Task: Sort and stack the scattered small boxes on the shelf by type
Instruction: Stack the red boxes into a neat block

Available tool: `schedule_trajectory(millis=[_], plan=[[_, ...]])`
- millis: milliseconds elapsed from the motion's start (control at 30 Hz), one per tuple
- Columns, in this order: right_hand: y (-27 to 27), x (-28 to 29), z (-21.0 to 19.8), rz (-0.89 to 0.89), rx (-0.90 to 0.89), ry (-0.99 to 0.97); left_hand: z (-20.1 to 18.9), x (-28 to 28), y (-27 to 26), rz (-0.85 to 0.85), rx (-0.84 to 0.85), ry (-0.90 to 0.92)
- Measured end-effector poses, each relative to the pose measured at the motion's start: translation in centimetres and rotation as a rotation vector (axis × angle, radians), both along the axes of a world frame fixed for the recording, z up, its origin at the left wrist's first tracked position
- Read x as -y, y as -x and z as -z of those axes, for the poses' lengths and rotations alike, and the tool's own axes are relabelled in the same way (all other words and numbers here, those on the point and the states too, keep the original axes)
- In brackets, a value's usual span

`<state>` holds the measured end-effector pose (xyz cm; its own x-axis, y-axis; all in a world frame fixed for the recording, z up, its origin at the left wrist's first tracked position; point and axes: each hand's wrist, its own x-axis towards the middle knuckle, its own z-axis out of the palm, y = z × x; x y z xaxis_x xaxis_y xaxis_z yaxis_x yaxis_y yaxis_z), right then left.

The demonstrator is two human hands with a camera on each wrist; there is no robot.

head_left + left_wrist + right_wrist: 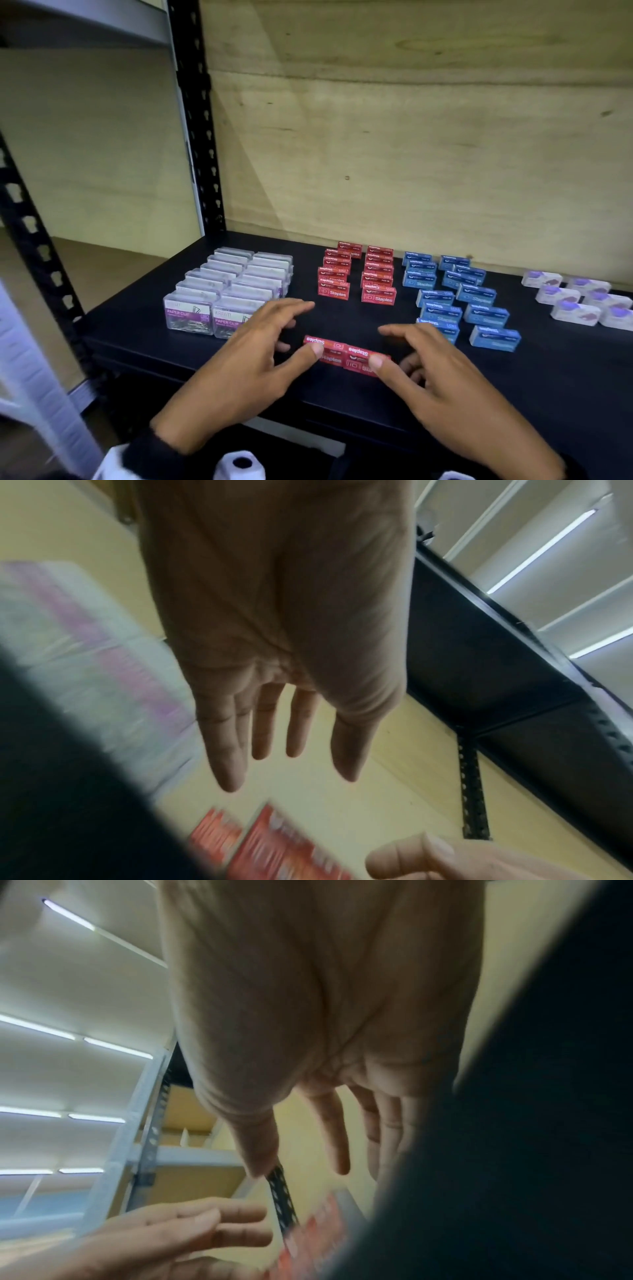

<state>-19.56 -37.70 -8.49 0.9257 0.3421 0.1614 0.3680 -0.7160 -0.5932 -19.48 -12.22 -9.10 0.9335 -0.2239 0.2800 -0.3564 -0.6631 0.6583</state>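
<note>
Two red staples boxes (346, 354) lie end to end near the front edge of the black shelf (548, 394). My left hand (281, 329) hovers at their left end with its fingers spread and its thumb tip on the left box. My right hand (404, 342) mirrors it, with its thumb tip on the right box. In the left wrist view the left hand (274, 737) shows straight fingers above the blurred red boxes (274, 853). The right wrist view shows the right hand (325, 1137), also straight-fingered, with the red boxes (315, 1229) below it.
Sorted rows stand further back on the shelf. Clear paper clip boxes (226, 291) are at the left, red staples boxes (356, 274) in the middle, blue staples boxes (459, 294) to their right and white-purple boxes (579, 298) at the far right. A black upright (195, 120) borders the left.
</note>
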Motion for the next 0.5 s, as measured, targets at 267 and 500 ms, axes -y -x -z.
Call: schedule_trajectory(millis=[267, 500], plan=[[-0.5, -0.1, -10.2, -0.113, 0.049, 0.377, -11.2, 0.9, -3.0, 0.078, -0.01, -0.534], [-10.1, -1.4, -11.5, -0.09, 0.027, 0.625, -13.7, 3.4, -10.5, 0.156, -0.233, -0.861]])
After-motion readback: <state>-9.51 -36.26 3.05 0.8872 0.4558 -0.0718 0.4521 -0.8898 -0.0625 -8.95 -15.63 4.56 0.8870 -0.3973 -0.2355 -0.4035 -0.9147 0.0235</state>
